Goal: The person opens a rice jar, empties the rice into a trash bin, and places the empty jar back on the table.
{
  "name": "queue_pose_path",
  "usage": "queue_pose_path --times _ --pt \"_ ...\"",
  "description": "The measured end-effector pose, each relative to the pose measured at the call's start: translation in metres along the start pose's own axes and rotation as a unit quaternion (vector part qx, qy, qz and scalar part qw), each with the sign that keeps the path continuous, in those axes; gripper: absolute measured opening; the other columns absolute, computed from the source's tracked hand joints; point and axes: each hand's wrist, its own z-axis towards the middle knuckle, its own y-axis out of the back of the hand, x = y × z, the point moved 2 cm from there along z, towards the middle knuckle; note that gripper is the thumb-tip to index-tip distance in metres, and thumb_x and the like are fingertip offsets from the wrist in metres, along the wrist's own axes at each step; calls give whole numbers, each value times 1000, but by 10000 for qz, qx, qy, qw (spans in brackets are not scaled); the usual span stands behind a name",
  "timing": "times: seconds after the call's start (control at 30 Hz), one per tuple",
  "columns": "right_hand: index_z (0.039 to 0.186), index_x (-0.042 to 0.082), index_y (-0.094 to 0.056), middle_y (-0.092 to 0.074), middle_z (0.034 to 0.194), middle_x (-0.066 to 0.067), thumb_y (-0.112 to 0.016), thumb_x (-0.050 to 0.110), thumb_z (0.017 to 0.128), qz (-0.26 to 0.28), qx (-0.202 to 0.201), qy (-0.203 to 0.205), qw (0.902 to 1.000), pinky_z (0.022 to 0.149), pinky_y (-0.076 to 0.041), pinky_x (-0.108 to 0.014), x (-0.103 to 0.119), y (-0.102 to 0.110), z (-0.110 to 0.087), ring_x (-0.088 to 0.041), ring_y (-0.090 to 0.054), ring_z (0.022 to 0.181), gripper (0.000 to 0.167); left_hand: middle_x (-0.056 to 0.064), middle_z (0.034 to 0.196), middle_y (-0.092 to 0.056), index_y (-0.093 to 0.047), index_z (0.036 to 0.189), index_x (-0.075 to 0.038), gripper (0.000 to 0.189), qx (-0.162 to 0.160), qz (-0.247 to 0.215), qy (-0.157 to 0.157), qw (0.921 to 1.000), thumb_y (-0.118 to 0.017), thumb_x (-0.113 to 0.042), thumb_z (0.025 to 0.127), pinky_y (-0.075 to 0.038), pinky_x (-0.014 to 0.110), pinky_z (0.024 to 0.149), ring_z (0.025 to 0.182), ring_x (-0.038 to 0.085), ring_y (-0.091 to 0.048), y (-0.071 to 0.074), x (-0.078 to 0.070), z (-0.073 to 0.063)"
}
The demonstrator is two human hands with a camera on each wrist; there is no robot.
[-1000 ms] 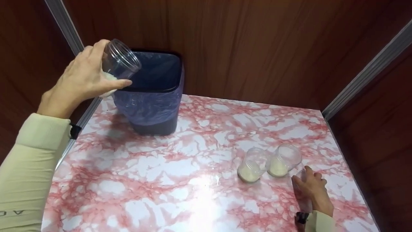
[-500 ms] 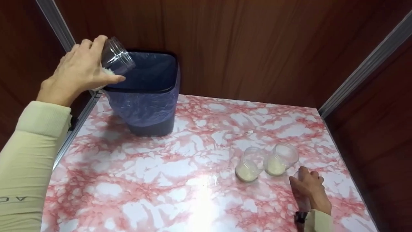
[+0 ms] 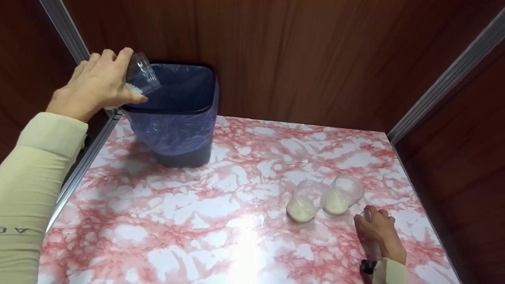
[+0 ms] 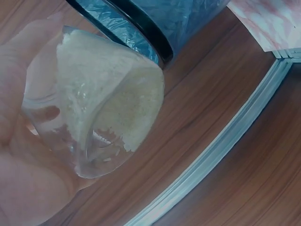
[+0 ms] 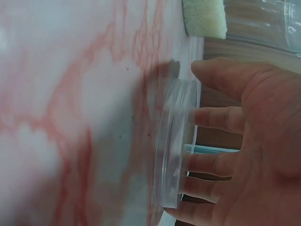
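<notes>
My left hand point(image 3: 94, 85) grips a clear plastic jar point(image 3: 143, 75) tilted over the left side of the bin point(image 3: 183, 157), its mouth facing the bin's opening. White grainy contents point(image 4: 87, 70) lie along the jar's lower side and bottom in the left wrist view. At the right, my right hand point(image 3: 380, 228) rests at a clear round lid point(image 5: 174, 146) lying flat on the table, its fairly straight fingers touching the rim. Two more clear jars stand just left of that hand, one point(image 3: 302, 205) beside the other point(image 3: 342, 195), each with a pale layer at the bottom.
A bluish plastic liner point(image 3: 169, 134) covers the bin's upper part under a black rim. The red-and-white marbled table point(image 3: 177, 221) ends at brown wood panels point(image 3: 284, 59) with metal corner strips point(image 3: 446, 75).
My left hand and the jar have shifted slightly left relative to the bin. The head view has swung a little; the right hand stays at the lid.
</notes>
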Motion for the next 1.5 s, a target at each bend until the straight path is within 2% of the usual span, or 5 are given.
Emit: queue_pose_path --times 0.37,0.8,1.0,1.27,1.5 --pt "133 -3 -44 -33 136 -42 -45 39 99 184 32 -106 9998 92 -32 -73 2 -3 -5 -65 -30 117 55 39 131 -39 -17 154 -10 104 236 279 -290 9989 -78 -43 78 -26 72 99 117 58 -34 0 -4 6" --pt "127 -8 -48 -48 122 -42 -45 36 100 -26 -91 101 9999 87 -37 -69 3 9 -1 -66 -42 107 51 36 130 -41 -19 152 -9 102 348 719 -303 9963 -81 -39 76 -29 72 95 113 57 -35 -3 -10 10" --pt "123 -7 -51 -48 120 -41 -47 36 100 -18 -127 116 9999 88 -37 -69 5 6 0 -67 -41 107 50 36 127 -43 -27 145 -6 93 176 973 -506 9938 -82 -30 75 -33 69 88 109 57 -38 -5 -14 14" --pt "121 -10 -52 -55 116 -40 -48 32 99 -253 -222 325 9989 91 -35 -68 4 4 3 -62 -45 109 47 38 126 -44 -30 142 -3 91 65 1103 -594 9921 -83 -27 72 -33 70 86 109 60 -39 -6 -17 14" --pt "121 -9 -51 -51 119 -42 -47 33 100 -160 -210 192 9995 90 -34 -69 3 4 2 -66 -43 107 48 39 128 -42 -31 142 -4 89 102 1093 -584 9922 -83 -27 73 -32 71 89 112 61 -37 -6 -20 12"
